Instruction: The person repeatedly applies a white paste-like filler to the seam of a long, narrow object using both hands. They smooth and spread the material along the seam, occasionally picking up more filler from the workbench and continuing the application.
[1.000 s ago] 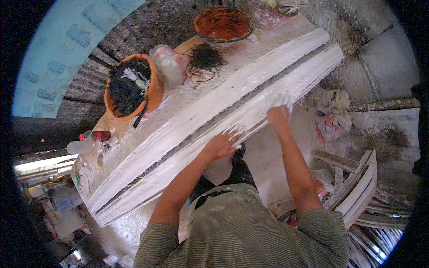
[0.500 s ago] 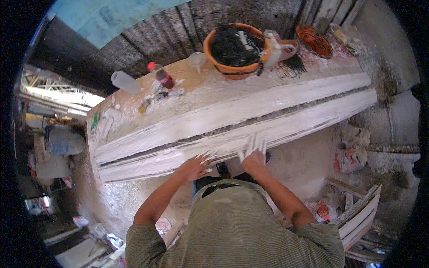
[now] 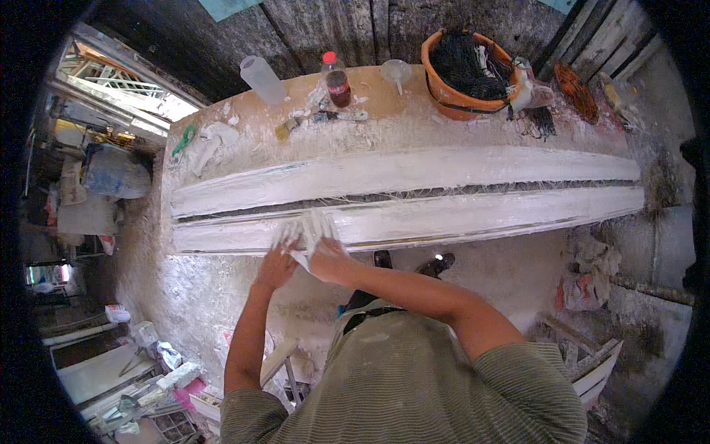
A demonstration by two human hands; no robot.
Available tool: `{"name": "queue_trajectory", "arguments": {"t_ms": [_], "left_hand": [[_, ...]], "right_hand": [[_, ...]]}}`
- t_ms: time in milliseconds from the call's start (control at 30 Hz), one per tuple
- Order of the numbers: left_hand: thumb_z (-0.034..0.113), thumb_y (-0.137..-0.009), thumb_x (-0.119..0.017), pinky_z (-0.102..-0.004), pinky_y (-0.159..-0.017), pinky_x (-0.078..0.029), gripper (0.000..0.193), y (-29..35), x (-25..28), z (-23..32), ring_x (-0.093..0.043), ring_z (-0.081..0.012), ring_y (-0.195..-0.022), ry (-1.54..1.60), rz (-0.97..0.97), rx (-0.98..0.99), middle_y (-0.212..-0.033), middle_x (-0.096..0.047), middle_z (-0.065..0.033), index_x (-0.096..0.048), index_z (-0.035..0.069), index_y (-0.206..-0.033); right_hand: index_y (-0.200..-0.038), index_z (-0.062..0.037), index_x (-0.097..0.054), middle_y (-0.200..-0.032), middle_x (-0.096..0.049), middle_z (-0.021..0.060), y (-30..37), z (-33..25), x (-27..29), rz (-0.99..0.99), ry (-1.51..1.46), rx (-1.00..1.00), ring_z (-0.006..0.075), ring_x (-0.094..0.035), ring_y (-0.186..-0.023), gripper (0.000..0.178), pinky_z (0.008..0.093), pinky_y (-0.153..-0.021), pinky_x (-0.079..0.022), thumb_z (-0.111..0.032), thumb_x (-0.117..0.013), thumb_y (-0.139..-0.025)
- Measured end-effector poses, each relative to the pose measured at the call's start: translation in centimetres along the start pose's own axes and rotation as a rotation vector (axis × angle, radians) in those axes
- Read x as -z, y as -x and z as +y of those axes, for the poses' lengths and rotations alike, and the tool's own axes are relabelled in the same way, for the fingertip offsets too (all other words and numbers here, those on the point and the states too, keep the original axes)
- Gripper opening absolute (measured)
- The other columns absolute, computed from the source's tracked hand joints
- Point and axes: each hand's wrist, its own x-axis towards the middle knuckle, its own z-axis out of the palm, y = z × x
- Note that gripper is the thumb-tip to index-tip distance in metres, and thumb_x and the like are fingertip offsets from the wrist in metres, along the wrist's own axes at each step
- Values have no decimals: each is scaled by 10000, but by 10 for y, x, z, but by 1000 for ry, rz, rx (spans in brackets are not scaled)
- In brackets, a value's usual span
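Note:
Two long white strips that look like wet plaster run side by side along the worktable (image 3: 244,118). The far strip (image 3: 444,164) and the near strip (image 3: 473,213) have a dark gap between them, with stringy fibres showing in it. My left hand (image 3: 281,259) rests at the front edge of the near strip, left of the middle, its white-coated fingers stretched forward. Close beside it, my right hand (image 3: 324,248) reaches across, fingers spread over the strip's surface and also coated white. Neither hand shows anything held; the fingertips are slightly blurred.
Behind the strips stand an orange tub (image 3: 452,107) of black strands, a clear funnel (image 3: 396,72), a red-capped bottle (image 3: 338,87) and a translucent container (image 3: 262,80). A paintbrush (image 3: 287,129) lies nearer. A wooden crate (image 3: 599,370) stands on the floor at right.
Both hands have moved left along the near strip and come together; the right hand now sits close beside the left. The view has turned, so the table lies more level.

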Motion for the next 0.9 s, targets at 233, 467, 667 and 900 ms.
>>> {"name": "queue_trajectory", "arguments": {"t_ms": [233, 467, 667, 900], "left_hand": [[296, -933, -549, -480, -1163, -297, 667, -5, 34, -29, -337, -413, -1406, -147, 12, -25, -1513, -355, -254, -299, 108, -1522], [359, -947, -520, -464, -1161, -310, 660, -47, 47, -11, -390, -392, -1381, -256, -264, -242, -1496, -394, -240, -296, 130, -1523], [380, -949, -524, -450, -1150, -326, 647, -102, 46, 43, -408, -362, -1372, -308, -491, -383, -1516, -379, -207, -315, 144, -1514], [388, -958, -509, -451, -1147, -329, 639, -167, 30, 108, -402, -375, -1372, -232, -461, -646, -1517, -372, -216, -324, 119, -1508]], "right_hand": [[-805, -81, -768, -748, -717, 114, -46, -4, -16, -130, 390, -20, 327, -698, -770, 174, 507, -607, -536, -221, -673, -768], [-840, -50, -772, -795, -729, 150, 63, 83, 28, -53, 403, -359, 295, -702, -705, 224, 477, -636, -542, -202, -614, -791], [-894, -65, -775, -827, -737, 131, 172, 226, 51, 115, 497, -760, 309, -707, -831, 264, 585, -831, -482, -194, -548, -854], [-1184, -79, -611, -1240, -471, 228, 209, 201, 80, 600, 262, -754, 418, -427, -1194, 347, 586, -1077, -270, -298, -510, -934]]}}
